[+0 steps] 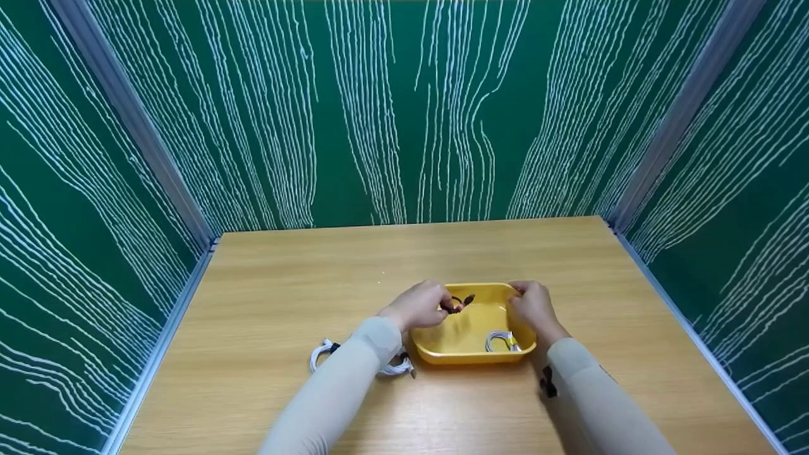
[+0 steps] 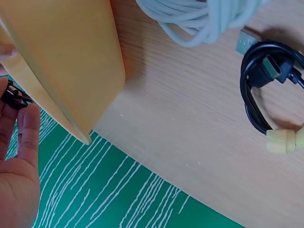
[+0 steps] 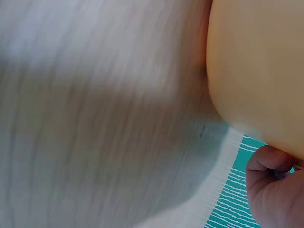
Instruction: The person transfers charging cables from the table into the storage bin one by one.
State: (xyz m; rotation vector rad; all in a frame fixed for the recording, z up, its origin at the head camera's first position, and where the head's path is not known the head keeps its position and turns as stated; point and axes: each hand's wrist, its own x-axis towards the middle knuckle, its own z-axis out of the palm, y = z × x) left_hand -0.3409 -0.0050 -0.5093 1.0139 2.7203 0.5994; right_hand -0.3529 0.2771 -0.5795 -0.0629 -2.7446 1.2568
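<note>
One dark cable, wound small with a plug end sticking out, is held above the left part of a yellow plastic bin; the person's left hand pinches it between thumb and fingers; the right hand grips the bin's rim at the far right corner; inside the bin, near its front right corner, lies a coiled white cable; left of the bin and near it, partly behind the left sleeve, a white cable coil rests on the wood-grain counter; farther left, a black USB cable lies coiled, a pale yellow tie round it; beside the right sleeve sits something small and black, perhaps another cable, though too little shows to be sure; green panels with wavy white lines stand behind and at both sides, grey metal posts at the corners.
</note>
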